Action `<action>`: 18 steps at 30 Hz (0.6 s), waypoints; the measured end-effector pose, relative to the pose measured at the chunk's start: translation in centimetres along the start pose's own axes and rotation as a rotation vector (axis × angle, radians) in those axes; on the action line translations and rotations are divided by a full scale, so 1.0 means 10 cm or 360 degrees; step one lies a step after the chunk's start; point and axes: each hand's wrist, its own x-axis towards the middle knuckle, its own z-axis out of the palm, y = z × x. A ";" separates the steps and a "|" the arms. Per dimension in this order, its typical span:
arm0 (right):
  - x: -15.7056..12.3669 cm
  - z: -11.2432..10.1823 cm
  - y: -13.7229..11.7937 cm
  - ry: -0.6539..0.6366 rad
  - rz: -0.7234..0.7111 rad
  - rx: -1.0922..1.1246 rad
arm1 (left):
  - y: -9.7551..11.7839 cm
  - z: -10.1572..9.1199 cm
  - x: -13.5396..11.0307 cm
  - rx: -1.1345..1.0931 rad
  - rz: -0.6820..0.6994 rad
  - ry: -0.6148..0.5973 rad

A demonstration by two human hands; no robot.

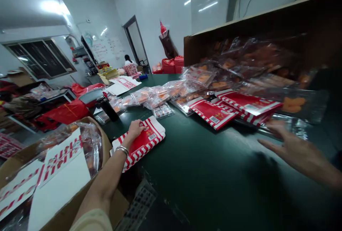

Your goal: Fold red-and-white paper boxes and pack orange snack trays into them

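Observation:
My left hand (136, 130), with a silver bangle at the wrist, is on a stack of flat red cartons with white-striped edges (153, 127). Its fingers are bent and pressed together on the top carton. Over the right side of the table my right hand (292, 149) is slightly blurred, thumb and fingers apart, holding nothing. Just beyond it lie more flat red striped cartons (213, 111), and clear bags with orange pieces (294, 104) are close to its fingertips.
A large cardboard box (196, 47) spills clear bags onto the dark green table (192, 174). A row of bags (144, 95) runs leftward to a black bottle (108, 109). At left stands an open box (105, 142) with white printed sheets (61, 184). A person (128, 60) sits far back.

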 end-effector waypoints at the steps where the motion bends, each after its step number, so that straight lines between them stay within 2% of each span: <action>1: -0.09 0.04 -0.06 -0.0043 -0.0069 -0.0038 | 0.08 -0.02 -0.03 -0.0078 0.0011 0.0010; 3: -0.29 0.18 -0.27 -0.0288 -0.0124 0.0042 | 0.31 0.00 -0.17 -0.0281 0.0061 -0.0018; 5: -0.54 0.36 -0.54 -0.0631 -0.0076 0.0320 | 0.58 0.19 -0.41 -0.0534 0.0152 -0.0112; 7: -0.79 0.51 -0.76 -0.0797 -0.0023 0.0670 | 0.81 0.54 -0.76 -0.0796 0.0261 -0.0241; 9: -0.99 0.54 -0.84 -0.0814 0.0005 0.0898 | 0.93 0.94 -1.15 -0.1000 0.0346 -0.0363; 11: -1.14 0.38 -0.81 -0.0826 0.0067 0.0927 | 0.96 1.27 -1.52 -0.1134 0.0387 -0.0429; 13: -1.26 0.08 -0.73 -0.0935 0.0124 0.0771 | 0.95 1.47 -1.81 -0.1218 0.0409 -0.0404; 16: -1.41 -0.39 -0.73 -0.1152 -0.0092 0.0319 | 0.99 1.56 -2.14 -0.1195 0.0709 -0.0380; 18: -1.48 -0.57 -0.80 -0.1188 -0.0317 0.0006 | 1.06 1.57 -2.27 -0.1148 0.0939 -0.0581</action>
